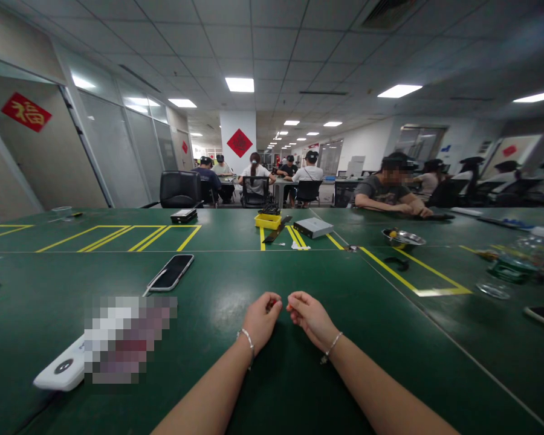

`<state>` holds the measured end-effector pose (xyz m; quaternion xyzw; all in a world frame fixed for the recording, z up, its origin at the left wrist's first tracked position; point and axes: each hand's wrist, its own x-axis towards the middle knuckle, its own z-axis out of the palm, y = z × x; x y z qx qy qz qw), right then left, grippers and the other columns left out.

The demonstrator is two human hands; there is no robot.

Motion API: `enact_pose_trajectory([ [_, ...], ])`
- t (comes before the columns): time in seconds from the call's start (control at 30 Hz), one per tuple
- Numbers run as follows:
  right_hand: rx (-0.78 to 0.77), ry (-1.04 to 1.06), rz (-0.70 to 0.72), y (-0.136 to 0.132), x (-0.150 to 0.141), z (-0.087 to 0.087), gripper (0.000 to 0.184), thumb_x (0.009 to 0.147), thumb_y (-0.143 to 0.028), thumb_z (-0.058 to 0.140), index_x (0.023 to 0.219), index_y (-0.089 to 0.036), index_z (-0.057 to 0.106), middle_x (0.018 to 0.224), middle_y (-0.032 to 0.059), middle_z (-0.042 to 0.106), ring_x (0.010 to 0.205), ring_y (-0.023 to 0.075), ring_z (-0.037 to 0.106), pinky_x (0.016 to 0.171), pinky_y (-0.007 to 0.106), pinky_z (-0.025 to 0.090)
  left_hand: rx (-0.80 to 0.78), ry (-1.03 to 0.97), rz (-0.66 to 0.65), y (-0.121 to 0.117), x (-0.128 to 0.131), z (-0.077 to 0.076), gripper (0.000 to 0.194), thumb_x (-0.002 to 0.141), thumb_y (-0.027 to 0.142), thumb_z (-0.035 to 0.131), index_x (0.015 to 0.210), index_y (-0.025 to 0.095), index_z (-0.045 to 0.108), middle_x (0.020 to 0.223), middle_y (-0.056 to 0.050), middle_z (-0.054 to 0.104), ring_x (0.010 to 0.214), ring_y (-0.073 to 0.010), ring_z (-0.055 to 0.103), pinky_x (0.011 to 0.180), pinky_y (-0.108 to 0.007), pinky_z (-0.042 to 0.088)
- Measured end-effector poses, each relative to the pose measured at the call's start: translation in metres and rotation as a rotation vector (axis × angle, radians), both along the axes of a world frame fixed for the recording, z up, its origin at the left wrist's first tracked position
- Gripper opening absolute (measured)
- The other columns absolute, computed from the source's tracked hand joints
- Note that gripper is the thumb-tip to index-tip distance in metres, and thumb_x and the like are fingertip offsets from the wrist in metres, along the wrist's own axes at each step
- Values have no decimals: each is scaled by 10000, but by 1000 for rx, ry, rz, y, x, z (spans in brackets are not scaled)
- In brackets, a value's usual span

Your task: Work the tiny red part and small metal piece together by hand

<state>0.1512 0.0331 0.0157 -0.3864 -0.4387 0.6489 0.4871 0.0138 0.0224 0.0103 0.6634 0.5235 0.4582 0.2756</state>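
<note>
Both forearms reach over the green tabletop (pixel 226 284), a bracelet on each wrist. My left hand (pixel 260 319) has its thumb and fingers pinched together, with a tiny red thing (pixel 274 304) showing at the tips. Just to its right, a small gap apart, my right hand (pixel 314 319) is also closed in a pinch. A small orange-red bit (pixel 290 308) shows at its fingertips. Both bits are too small to name and partly covered by the fingers.
At left are a phone (pixel 172 273) and a white device (pixel 63 365) with a cable. Farther off are a yellow tray (pixel 267 222), a grey box (pixel 314 228), a metal bowl (pixel 408 240) and a plastic bottle (pixel 514 266). Another person (pixel 390 190) sits across at right.
</note>
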Motion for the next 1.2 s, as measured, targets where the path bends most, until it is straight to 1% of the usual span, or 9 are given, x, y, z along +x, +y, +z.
enact_pose_trajectory([
  [0.13,-16,5,-10,-1,-1,2,258,578,-344,644,700,-150,524,599,-22,543,487,48,452,481,187,346,37,30,-10,0,1,-1,130,706,237,470,807,197,542,707,22,559,655,-103,500,627,-219,387],
  [0.27,-37,20,-2,0,0,3,249,572,-325,652,695,-146,530,612,-16,546,511,54,473,515,197,373,42,50,-9,0,1,0,99,680,197,492,772,199,530,707,28,553,648,-101,491,618,-218,382],
  [0.43,-41,4,22,0,1,2,251,563,-302,654,719,-146,533,602,-11,554,491,58,478,493,200,371,6,-1,22,-1,3,1,198,628,138,534,814,193,496,719,28,551,658,-99,500,620,-214,381],
  [0.53,-14,-9,-4,-2,-1,1,239,562,-294,648,708,-151,524,588,-16,558,473,57,470,469,194,355,-6,22,28,-1,5,1,183,604,120,551,766,185,495,684,32,531,638,-97,488,602,-210,372],
  [0.67,39,-64,-48,-2,-3,-1,217,560,-302,648,646,-138,534,583,-9,563,484,59,467,477,198,354,6,45,7,-2,5,1,131,608,133,554,716,181,497,646,41,512,612,-91,472,572,-201,360],
  [0.8,64,-125,-112,-1,-6,-5,235,543,-326,654,649,-132,574,572,-6,567,493,70,474,498,212,368,-2,72,12,-3,5,3,97,625,189,562,717,179,531,642,34,527,614,-97,477,574,-208,360],
  [0.97,72,-182,-195,-3,-11,-5,233,536,-334,654,651,-149,571,574,-4,577,501,88,487,495,224,379,77,166,16,-6,4,8,76,642,194,545,710,190,579,671,14,546,648,-111,486,602,-223,365],
  [1.1,138,-278,-204,-4,-12,-5,206,558,-347,631,591,-153,571,536,-6,560,495,96,478,505,238,381,122,207,48,-7,5,9,61,668,201,517,676,185,575,671,6,537,642,-112,481,598,-225,365],
  [1.2,207,-374,-195,-5,-11,-6,225,610,-378,585,590,-153,585,519,-6,548,492,100,471,500,239,370,121,217,77,-6,4,7,56,667,202,519,670,180,570,670,4,528,642,-113,479,593,-226,366],
])
